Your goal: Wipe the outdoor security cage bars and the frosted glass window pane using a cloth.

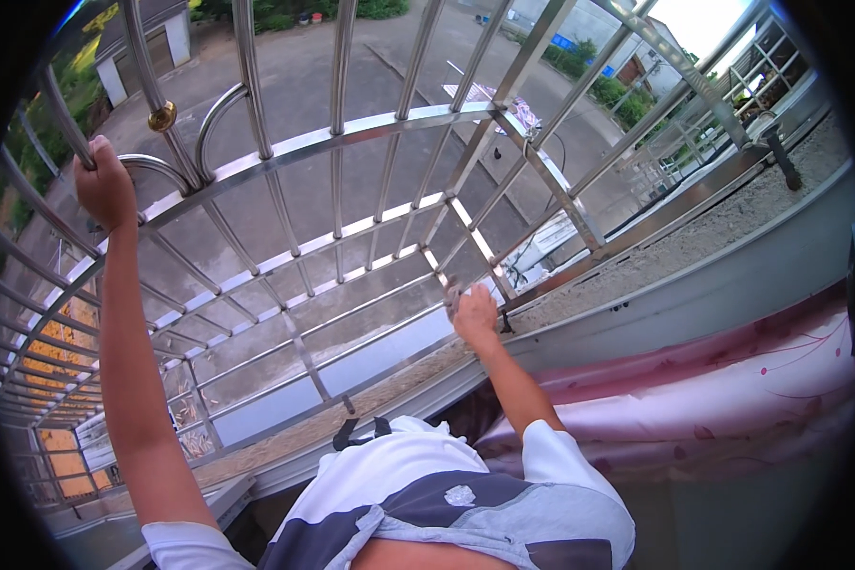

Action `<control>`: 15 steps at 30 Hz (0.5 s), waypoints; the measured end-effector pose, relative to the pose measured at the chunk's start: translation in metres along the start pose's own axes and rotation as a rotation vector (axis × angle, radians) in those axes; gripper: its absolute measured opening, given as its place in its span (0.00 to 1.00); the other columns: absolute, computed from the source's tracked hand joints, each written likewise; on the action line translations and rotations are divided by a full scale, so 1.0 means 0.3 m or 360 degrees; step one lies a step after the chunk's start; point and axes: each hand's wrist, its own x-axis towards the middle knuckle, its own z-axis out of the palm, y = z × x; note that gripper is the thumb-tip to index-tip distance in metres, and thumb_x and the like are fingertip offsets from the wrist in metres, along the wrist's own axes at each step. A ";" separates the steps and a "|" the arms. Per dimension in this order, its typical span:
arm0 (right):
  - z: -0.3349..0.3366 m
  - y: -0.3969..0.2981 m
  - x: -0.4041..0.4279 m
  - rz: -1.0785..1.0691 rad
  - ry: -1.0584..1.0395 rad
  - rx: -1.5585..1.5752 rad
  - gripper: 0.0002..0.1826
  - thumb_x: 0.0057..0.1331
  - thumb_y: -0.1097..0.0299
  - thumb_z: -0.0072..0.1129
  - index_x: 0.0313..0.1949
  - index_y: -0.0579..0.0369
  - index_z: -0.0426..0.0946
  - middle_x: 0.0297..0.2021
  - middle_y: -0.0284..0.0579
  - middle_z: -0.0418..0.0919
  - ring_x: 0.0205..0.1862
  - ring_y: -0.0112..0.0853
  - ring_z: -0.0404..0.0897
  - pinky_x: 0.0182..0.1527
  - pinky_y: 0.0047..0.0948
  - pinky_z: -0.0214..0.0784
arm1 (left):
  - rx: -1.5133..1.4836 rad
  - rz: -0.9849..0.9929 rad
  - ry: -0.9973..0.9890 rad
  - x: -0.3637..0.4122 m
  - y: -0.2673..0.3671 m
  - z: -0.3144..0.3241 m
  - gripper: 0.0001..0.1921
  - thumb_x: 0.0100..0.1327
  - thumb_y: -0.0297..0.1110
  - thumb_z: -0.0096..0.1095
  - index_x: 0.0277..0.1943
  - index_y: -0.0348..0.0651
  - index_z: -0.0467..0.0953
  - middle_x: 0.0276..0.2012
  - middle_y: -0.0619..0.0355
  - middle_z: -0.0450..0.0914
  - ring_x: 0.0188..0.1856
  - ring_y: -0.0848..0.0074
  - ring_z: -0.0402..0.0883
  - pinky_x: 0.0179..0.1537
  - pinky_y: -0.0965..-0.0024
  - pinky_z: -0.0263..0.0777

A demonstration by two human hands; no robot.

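Observation:
My left hand (pixel 105 187) is closed around an upright stainless steel bar (pixel 66 117) of the window guard cage, at the upper left. Near the lower corner of the cage, my right hand (pixel 476 313) has its fingers curled round a greyish, blurred thing, perhaps a cloth (pixel 453 298); what it is cannot be told for sure. That thing lies close to the cage's lower rails and the window ledge. A flat steel band (pixel 349 127) with round bars through it runs between the two hands.
Below the cage lies a paved yard (pixel 299 78). The rough concrete sill (pixel 741 214) and the metal window frame (pixel 655 278) run along my right side. A pink patterned curtain (pixel 684 399) hangs inside. Bolts stick up near the sill.

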 end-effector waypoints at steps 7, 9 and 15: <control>0.031 -0.095 0.007 0.0014 0.0015 0.0689 0.05 0.54 0.70 0.57 0.29 0.57 0.76 0.38 0.50 0.75 0.45 0.49 0.71 0.48 0.45 0.63 | -0.0023 0.0030 0.0004 -0.004 -0.005 0.011 0.18 0.63 0.47 0.54 0.34 0.37 0.77 0.25 0.51 0.79 0.29 0.60 0.79 0.34 0.61 0.69; -0.088 -0.075 0.090 -0.0191 0.0468 0.0769 0.05 0.57 0.71 0.56 0.34 0.56 0.76 0.38 0.49 0.75 0.44 0.48 0.71 0.48 0.43 0.64 | -0.0002 0.0013 -0.0005 -0.003 -0.009 0.015 0.18 0.63 0.47 0.54 0.33 0.37 0.77 0.24 0.51 0.79 0.29 0.60 0.79 0.34 0.61 0.69; -0.427 0.043 0.309 -0.0347 0.0769 0.0283 0.14 0.55 0.75 0.56 0.42 0.48 0.79 0.46 0.46 0.72 0.48 0.46 0.69 0.52 0.40 0.63 | -0.0053 0.0066 0.0019 -0.006 0.014 0.009 0.18 0.63 0.47 0.54 0.32 0.37 0.77 0.23 0.51 0.78 0.28 0.61 0.78 0.33 0.62 0.69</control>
